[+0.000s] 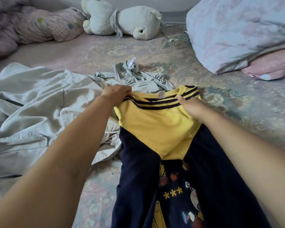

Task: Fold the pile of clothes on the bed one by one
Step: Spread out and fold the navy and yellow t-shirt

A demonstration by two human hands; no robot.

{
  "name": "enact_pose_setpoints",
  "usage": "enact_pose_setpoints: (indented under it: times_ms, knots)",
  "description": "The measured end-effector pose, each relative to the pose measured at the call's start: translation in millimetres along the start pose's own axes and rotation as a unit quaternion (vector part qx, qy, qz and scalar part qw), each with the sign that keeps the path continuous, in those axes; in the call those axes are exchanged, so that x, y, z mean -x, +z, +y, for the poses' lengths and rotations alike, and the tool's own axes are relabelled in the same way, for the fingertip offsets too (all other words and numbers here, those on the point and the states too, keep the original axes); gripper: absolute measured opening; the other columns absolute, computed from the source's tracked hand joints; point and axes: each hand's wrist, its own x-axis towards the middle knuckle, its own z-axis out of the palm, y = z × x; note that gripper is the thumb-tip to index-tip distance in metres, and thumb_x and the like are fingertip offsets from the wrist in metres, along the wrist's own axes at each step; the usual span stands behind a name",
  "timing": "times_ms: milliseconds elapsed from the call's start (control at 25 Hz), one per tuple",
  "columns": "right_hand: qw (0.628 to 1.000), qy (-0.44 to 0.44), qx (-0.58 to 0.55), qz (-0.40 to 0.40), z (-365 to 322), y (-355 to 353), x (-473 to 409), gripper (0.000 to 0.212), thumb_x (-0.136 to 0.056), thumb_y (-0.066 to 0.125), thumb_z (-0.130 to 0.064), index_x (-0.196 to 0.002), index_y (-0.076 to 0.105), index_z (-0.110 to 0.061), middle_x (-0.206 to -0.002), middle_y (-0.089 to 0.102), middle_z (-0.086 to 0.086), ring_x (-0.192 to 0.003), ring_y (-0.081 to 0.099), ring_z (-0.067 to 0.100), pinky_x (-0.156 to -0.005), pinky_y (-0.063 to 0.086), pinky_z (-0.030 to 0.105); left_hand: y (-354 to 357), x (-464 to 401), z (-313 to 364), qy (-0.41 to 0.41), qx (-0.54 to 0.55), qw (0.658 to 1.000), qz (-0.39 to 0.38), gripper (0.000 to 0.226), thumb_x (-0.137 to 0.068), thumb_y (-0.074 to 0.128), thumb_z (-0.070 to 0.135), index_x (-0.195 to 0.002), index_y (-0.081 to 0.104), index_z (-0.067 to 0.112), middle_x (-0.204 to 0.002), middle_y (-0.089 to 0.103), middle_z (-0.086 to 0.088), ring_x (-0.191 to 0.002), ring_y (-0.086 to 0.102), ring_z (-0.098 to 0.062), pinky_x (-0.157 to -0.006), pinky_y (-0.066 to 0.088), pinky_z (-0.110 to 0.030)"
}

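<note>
Yellow shirt [155,122] collar between gripping fingers [125,93]

Home bedroom — bed [138,51], pillows [237,30], plush bear [122,20].

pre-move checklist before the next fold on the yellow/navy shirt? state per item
1. Left hand grip on the shirt at the collar's left end: ok.
2. Right hand grip on the collar's right end: ok, thumb on top.
3. Sleeves folded in over the body: ok, both navy sleeves lie inward.
4. Shirt flat on the bed: not ok, its left edge overlaps the pale garment.
5. Grey top clear of the fold path: cannot tell, it touches the collar.
6. Hem aligned: cannot tell, out of view.
</note>
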Motion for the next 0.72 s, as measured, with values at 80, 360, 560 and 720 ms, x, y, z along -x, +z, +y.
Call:
enact_pose_setpoints:
  times_ms: [80, 360, 560, 720]
  knots:
    - [0.999, 0.010, -0.028, -0.035, 3.9, -2.2, 7.2, 0.071, -0.096, 0.038, -0.054, -0.140, 0.036, 0.001, -0.144, 0.040, 0.016, -0.129, 0.041, 0.033, -0.092, 0.037, 0.035, 6.1, -5.1, -0.2, 0.000, 0.027, 0.999, 0.022, 0.024, -0.102, 0.035, 0.034, -0.101, 0.055, 0.022, -0.109, 0.065, 0.000, -0.103, 0.059, -0.024, -0.090, 0.036, -0.039]
    - [0.975, -0.081, -0.021, -0.205, 54.8, -18.6, 59.6, 0.047, -0.066, 0.078, -0.044, -0.105, 0.068, -0.018, -0.106, 0.069, -0.007, -0.102, 0.062, 0.011, -0.093, 0.046, 0.028, 0.6, -5.1, -13.5, -0.045, 0.233, 0.971, -0.010, 0.027, -0.091, 0.061, 0.029, -0.094, 0.063, 0.002, -0.093, 0.058, -0.013, -0.087, 0.052, -0.025, -0.078, 0.040, -0.033]
    - [0.990, -0.044, -0.122, -0.056, 62.7, -12.0, 68.2, 0.006, -0.087, 0.068, -0.019, -0.090, 0.063, -0.019, -0.095, 0.069, 0.001, -0.093, 0.065, 0.019, -0.075, 0.046, 0.028, -12.9, -5.9, -23.5, -0.013, 0.194, 0.979, -0.057, 0.025, -0.095, 0.054, 0.017, -0.089, 0.066, -0.004, -0.093, 0.062, -0.023, -0.084, 0.052, -0.028, -0.073, 0.034, -0.027]
    - [0.981, -0.024, 0.122, -0.149, 57.2, -24.3, 75.4, 0.027, -0.082, 0.071, -0.035, -0.091, 0.060, -0.011, -0.091, 0.064, 0.003, -0.081, 0.059, 0.017, -0.065, 0.043, 0.026, 3.0, -8.1, -13.9, 0.003, 0.164, 0.984, -0.068, 0.016, -0.095, 0.054, 0.018, -0.086, 0.065, 0.011, -0.089, 0.060, -0.009, -0.088, 0.056, -0.027, -0.079, 0.041, -0.033]
